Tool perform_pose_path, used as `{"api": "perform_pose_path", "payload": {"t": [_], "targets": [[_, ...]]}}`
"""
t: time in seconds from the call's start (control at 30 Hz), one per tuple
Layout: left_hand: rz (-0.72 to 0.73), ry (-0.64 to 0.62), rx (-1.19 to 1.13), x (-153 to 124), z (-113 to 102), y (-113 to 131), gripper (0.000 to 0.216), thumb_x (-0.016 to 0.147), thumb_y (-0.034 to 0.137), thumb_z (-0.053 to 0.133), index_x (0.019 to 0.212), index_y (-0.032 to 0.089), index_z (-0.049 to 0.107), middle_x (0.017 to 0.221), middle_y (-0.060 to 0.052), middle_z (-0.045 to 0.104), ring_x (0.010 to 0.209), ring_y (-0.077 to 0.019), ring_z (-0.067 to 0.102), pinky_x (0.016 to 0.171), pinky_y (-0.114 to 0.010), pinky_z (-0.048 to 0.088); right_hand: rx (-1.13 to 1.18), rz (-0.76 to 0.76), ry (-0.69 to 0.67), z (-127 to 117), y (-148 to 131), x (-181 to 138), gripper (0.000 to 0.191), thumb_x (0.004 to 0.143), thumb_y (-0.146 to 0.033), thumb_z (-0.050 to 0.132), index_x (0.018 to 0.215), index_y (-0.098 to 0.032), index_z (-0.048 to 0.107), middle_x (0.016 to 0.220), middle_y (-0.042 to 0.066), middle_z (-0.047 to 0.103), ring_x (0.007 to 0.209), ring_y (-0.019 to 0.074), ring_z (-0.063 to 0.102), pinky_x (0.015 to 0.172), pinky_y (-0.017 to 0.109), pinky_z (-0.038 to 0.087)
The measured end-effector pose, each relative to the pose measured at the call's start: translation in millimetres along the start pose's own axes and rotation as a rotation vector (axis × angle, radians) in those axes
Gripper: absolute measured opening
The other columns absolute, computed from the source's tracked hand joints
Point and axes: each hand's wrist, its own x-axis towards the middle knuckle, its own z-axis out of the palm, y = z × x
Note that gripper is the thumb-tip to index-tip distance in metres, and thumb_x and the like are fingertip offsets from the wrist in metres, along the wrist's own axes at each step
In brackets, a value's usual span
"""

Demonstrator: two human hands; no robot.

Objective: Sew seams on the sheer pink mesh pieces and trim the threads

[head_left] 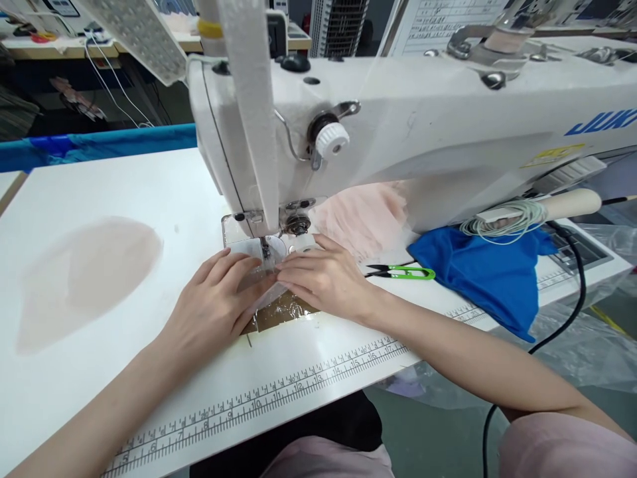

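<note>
My left hand (215,300) and my right hand (326,277) lie side by side on the white table (99,372), fingers stretched towards the needle (265,249) of a white sewing machine (423,126). Both press flat on a small sheer pale piece of fabric (266,279) under the presser foot. The fingertips nearly meet just in front of the needle. A brownish taped patch (281,313) on the table shows between the hands.
A stack of sheer pinkish fabric pieces (84,279) lies at the left. Pink ruffled fabric (363,219) sits behind my right hand. Green-handled thread snips (403,271), a blue cloth (488,279), coiled cord (502,222) and a black cable (572,312) are at the right. A ruler strip (279,392) runs along the table's front edge.
</note>
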Motion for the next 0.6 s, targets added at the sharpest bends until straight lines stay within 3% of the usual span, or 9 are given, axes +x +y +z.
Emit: {"api": "perform_pose_path", "payload": {"t": [0.2,0.43,0.6], "targets": [[0.113,-0.012,0.18,-6.0,-6.9,10.4,0.037,0.091,0.013,0.052,0.127,0.016,0.061,0.129,-0.013,0.065,0.126,-0.0325,0.055,0.111,-0.054,0.038,-0.079,-0.093,0.019,-2.9,-6.0,-3.1,0.028,0.089,-0.002,0.05,0.08,-0.016,0.073,0.093,0.002,0.078,0.091,0.0157,0.071,0.098,0.036,0.042],[0.044,-0.013,0.03,-4.9,-7.2,9.5,0.039,0.095,0.015,0.047,0.132,0.019,0.057,0.131,-0.013,0.063,0.127,-0.0317,0.055,0.111,-0.06,0.039,-0.124,-0.12,0.053,-1.2,-4.8,-3.4,0.029,0.094,-0.007,0.048,0.079,-0.017,0.072,0.093,0.0,0.078,0.089,0.0142,0.071,0.101,0.035,0.041],[0.036,0.007,0.05,-5.3,-4.5,7.5,0.036,0.096,0.016,0.047,0.13,0.018,0.059,0.129,-0.014,0.064,0.125,-0.0296,0.057,0.113,-0.059,0.036,-0.139,-0.134,0.072,1.7,-3.6,-3.4,0.028,0.092,-0.005,0.05,0.079,-0.016,0.071,0.091,-0.001,0.078,0.088,0.0137,0.071,0.102,0.035,0.041]]}}
